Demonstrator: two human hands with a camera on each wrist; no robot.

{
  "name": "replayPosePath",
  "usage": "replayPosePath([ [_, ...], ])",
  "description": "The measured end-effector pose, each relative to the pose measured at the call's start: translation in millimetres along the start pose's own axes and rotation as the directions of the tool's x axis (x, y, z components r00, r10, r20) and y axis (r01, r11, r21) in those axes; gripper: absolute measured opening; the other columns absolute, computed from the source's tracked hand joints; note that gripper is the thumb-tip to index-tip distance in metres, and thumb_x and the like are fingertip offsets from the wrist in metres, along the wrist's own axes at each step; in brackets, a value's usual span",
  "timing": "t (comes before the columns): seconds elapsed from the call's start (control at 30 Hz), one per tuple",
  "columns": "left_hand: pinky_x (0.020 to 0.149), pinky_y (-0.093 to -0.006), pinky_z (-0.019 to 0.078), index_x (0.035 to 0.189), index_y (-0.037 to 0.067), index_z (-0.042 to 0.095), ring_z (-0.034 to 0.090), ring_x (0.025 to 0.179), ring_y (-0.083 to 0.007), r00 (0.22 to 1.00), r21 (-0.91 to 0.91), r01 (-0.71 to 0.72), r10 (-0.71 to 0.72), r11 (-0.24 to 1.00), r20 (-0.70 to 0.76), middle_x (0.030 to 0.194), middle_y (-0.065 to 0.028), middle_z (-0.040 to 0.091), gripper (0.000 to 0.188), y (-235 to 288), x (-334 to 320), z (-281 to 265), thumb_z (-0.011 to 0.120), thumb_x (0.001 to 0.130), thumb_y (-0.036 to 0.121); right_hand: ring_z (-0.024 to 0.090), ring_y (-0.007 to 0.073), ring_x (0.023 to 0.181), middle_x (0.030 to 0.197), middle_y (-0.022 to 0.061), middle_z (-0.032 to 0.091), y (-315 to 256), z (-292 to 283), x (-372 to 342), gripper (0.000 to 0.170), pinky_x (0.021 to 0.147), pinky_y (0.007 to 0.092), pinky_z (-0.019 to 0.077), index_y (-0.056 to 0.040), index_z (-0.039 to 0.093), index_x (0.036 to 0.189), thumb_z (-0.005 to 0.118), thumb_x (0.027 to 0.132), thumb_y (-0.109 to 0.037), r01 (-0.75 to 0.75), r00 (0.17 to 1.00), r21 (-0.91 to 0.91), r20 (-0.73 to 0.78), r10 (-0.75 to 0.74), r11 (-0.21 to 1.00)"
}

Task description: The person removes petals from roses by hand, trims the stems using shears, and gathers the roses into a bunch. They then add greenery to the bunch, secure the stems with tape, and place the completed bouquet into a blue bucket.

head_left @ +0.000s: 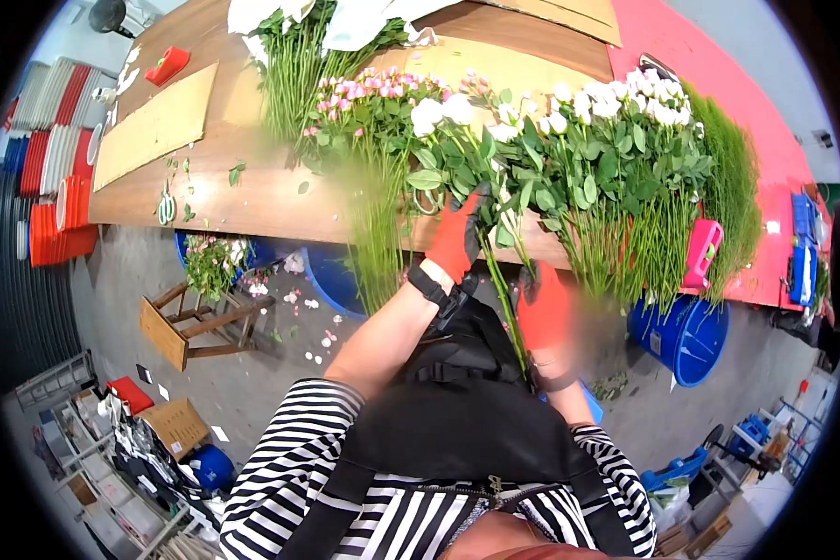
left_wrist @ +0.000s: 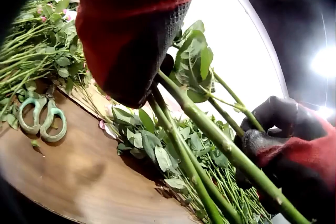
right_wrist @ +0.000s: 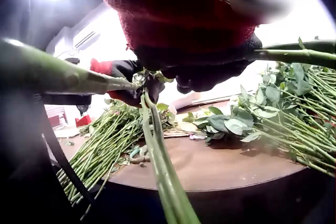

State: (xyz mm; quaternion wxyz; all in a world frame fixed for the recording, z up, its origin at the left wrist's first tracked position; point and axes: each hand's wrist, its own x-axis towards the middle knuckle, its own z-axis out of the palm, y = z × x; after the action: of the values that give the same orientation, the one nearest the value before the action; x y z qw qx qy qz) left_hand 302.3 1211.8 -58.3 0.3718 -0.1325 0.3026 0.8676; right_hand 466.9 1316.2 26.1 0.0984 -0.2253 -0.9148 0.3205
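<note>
Both hands wear red gloves with black palms. My left hand [head_left: 457,238] grips several thick green rose stems [head_left: 502,299] below their white heads [head_left: 443,112], over the table's near edge. In the left wrist view these stems slant down to the right from the curled fingers. My right hand [head_left: 544,303], lower and to the right, pinches a thinner stem [left_wrist: 223,112] with leaves [left_wrist: 194,61] on it. Its stem end [right_wrist: 294,55] sticks out past the right hand in the right wrist view. Green-handled scissors [left_wrist: 43,119] lie on the table beside the left hand.
White roses [head_left: 625,98] with long stems lie to the right, pink flowers [head_left: 373,89] to the left. Other scissors [head_left: 166,207] and cardboard [head_left: 154,131] lie on the wooden table [head_left: 280,191]. Below stand a blue bucket [head_left: 681,341] and a wooden stool [head_left: 201,322]; petals litter the floor.
</note>
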Motion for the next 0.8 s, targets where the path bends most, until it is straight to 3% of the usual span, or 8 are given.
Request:
replayPosePath([
  [0.07, 0.091, -0.0421, 0.0531, 0.131, 0.010, 0.056, 0.063, 0.109, -0.0218, 0.998, -0.120, 0.046, -0.051, 0.992, -0.037, 0.123, -0.0054, 0.064, 0.037, 3, 2, -7, 0.053, 0.101, 0.032, 0.063, 0.0412, 0.093, 0.104, 0.0209, 0.065, -2, 2, -2, 0.036, 0.079, 0.0420, 0.0504, -0.0030, 0.059, 0.118, 0.068, 0.083, -0.004, 0.038, 0.999, -0.053, 0.004, -0.038, 0.998],
  [0.17, 0.091, -0.0420, 0.0528, 0.135, 0.011, 0.054, 0.063, 0.109, -0.0216, 0.991, -0.119, 0.085, -0.096, 0.989, -0.089, 0.126, -0.0060, 0.063, 0.037, 21, -11, -3, 0.051, 0.102, 0.027, 0.064, 0.0394, 0.096, 0.106, 0.0212, 0.065, -4, 8, -6, 0.036, 0.083, 0.0394, 0.0504, -0.0018, 0.060, 0.118, 0.067, 0.083, -0.002, -0.117, 0.992, 0.278, 0.081, 0.098, 0.953],
  [0.27, 0.091, -0.0420, 0.0528, 0.136, 0.011, 0.053, 0.063, 0.108, -0.0228, 0.998, -0.065, -0.048, 0.046, 0.997, -0.032, 0.127, -0.0058, 0.063, 0.038, 31, -29, 9, 0.052, 0.101, 0.026, 0.065, 0.0376, 0.098, 0.106, 0.0218, 0.065, 3, 18, -5, 0.036, 0.086, 0.0381, 0.0501, -0.0007, 0.061, 0.117, 0.066, 0.082, -0.001, -0.152, 0.988, 0.369, 0.069, 0.136, 0.917],
  [0.53, 0.093, -0.0420, 0.0532, 0.135, 0.005, 0.053, 0.063, 0.108, -0.0248, 0.995, -0.246, -0.055, 0.074, 0.968, 0.069, 0.124, -0.0098, 0.063, 0.038, 47, -55, -6, 0.052, 0.103, 0.025, 0.064, 0.0410, 0.096, 0.106, 0.0198, 0.066, -42, 24, -7, 0.035, 0.082, 0.0404, 0.0514, -0.0025, 0.062, 0.115, 0.068, 0.081, -0.004, 0.016, 0.981, 0.263, 0.184, -0.066, 0.965],
  [0.67, 0.087, -0.0445, 0.0569, 0.127, 0.007, 0.058, 0.066, 0.099, -0.0245, 0.996, -0.157, -0.087, 0.087, 0.984, -0.010, 0.107, -0.0078, 0.067, 0.031, 62, -71, -13, 0.057, 0.100, 0.021, 0.063, 0.0387, 0.103, 0.112, 0.0182, 0.066, -23, 49, -3, 0.039, 0.088, 0.0398, 0.0506, -0.0046, 0.063, 0.116, 0.073, 0.079, -0.011, 0.024, 0.939, 0.371, 0.311, -0.149, 0.928],
  [0.7, 0.083, -0.0416, 0.0571, 0.122, 0.007, 0.060, 0.067, 0.082, -0.0232, 0.998, -0.097, 0.008, -0.002, 0.995, 0.069, 0.093, -0.0052, 0.066, 0.028, 71, -74, -25, 0.053, 0.101, 0.025, 0.063, 0.0377, 0.105, 0.114, 0.0179, 0.066, -18, 53, 2, 0.040, 0.090, 0.0393, 0.0502, -0.0048, 0.063, 0.117, 0.074, 0.079, -0.012, 0.030, 0.908, 0.415, 0.368, -0.198, 0.909],
  [0.73, 0.076, -0.0366, 0.0551, 0.116, 0.007, 0.061, 0.063, 0.078, -0.0208, 0.992, -0.009, -0.064, 0.062, 0.998, -0.113, 0.088, -0.0042, 0.063, 0.025, 70, -75, -24, 0.054, 0.101, 0.025, 0.063, 0.0367, 0.106, 0.115, 0.0176, 0.066, -15, 53, 8, 0.041, 0.092, 0.0389, 0.0497, -0.0050, 0.063, 0.117, 0.075, 0.079, -0.014, 0.031, 0.872, 0.460, 0.422, -0.249, 0.887],
  [0.8, 0.071, -0.0329, 0.0513, 0.118, 0.007, 0.060, 0.057, 0.073, -0.0179, 0.988, -0.181, -0.081, 0.103, 0.980, 0.119, 0.083, -0.0031, 0.059, 0.027, 77, -72, -43, 0.055, 0.100, 0.027, 0.063, 0.0319, 0.110, 0.120, 0.0165, 0.065, -4, 49, 29, 0.047, 0.096, 0.0377, 0.0485, -0.0046, 0.061, 0.123, 0.075, 0.079, -0.015, -0.081, 0.859, 0.460, 0.482, -0.172, 0.884],
])
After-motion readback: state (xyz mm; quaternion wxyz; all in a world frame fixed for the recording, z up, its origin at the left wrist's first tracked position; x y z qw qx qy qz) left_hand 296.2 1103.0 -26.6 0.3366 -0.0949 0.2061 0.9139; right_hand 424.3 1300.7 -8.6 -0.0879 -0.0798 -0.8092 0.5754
